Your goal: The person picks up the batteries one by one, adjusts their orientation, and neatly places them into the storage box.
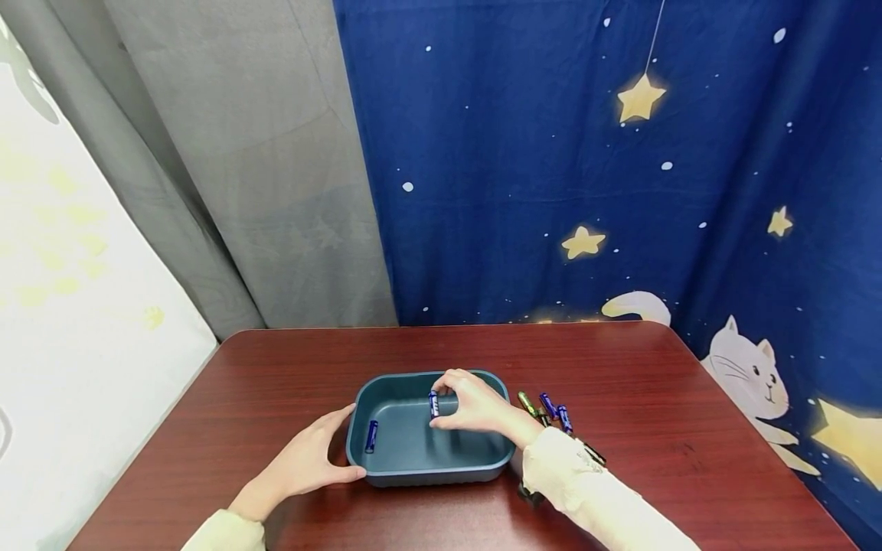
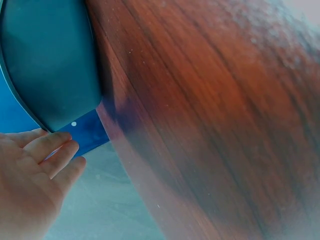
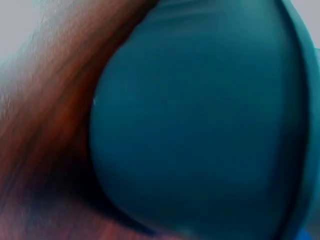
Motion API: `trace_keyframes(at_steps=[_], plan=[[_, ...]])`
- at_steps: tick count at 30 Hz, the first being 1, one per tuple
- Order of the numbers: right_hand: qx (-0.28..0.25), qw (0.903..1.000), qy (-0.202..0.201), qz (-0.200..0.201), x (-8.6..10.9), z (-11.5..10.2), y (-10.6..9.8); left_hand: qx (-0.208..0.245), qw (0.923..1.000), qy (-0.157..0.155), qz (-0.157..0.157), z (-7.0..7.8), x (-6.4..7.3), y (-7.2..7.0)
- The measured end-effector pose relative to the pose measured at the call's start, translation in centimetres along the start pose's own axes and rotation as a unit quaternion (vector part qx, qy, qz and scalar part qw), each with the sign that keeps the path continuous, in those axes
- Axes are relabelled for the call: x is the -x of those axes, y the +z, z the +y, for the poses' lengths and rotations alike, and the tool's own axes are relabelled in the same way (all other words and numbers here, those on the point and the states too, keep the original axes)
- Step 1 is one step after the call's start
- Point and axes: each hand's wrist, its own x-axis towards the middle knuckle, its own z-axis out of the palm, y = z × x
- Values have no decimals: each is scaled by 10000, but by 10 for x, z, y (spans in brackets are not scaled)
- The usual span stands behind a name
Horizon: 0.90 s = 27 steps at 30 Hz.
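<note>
A small blue-and-white cylindrical battery (image 1: 434,404) is pinched lengthwise between the thumb and fingertips of the right hand (image 1: 475,405), the grip narrowed to its length, within the outline of a teal, round-cornered rectangular tray (image 1: 434,478). The tray is touched at its left end by the left hand (image 1: 310,458), thumb and fingers spread wide. Between the hands, a dark-blue cylindrical battery (image 1: 371,437) is seen in the tray. Right of the right hand, a shiny green cylindrical battery (image 1: 527,403) is set on the reddish-brown wood-grain table (image 1: 289,367).
</note>
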Motion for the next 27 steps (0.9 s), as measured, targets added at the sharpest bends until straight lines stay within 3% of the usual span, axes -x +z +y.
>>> trace_keyframes(at_steps=[9, 16, 27], plan=[[130, 9995, 232, -196, -9, -10, 19, 19, 10000, -37, -14, 0, 0, 1], [355, 9988, 144, -320, -17, -17, 33, 39, 10000, -82, -27, 0, 1, 1], [667, 9942, 230, -815, -32, -22, 47, 26, 10000, -9, 8, 1, 0, 0]])
